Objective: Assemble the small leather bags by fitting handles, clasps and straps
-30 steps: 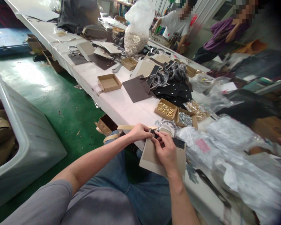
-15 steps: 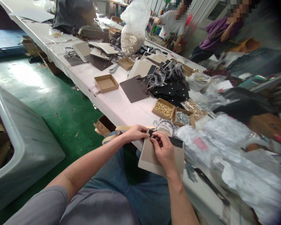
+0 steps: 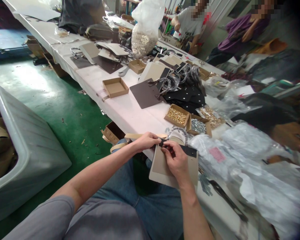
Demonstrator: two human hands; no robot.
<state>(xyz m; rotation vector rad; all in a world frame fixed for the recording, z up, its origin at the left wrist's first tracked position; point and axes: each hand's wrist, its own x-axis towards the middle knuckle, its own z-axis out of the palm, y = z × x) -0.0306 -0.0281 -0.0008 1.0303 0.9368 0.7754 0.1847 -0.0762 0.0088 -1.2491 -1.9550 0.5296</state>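
Note:
A beige flat panel with a black strip along its far edge is tilted over my lap at the table edge. My left hand is closed on the panel's far left corner, thumb on the black strip. My right hand lies over the panel, its thumb and fingertips pinched together at the strip, close to the left fingers. Whatever small thing may be in that pinch is hidden. Just beyond the panel is a plastic-wrapped loop handle.
Small boxes of gold studs and silver hardware stand beyond my hands. Farther off are an open cardboard box and dark grey panels. Plastic bags crowd the right; a bin stands left. Two people are across the table.
The view has shifted slightly. Both hands stay at the panel's black strip, with only a small movement of the fingers.

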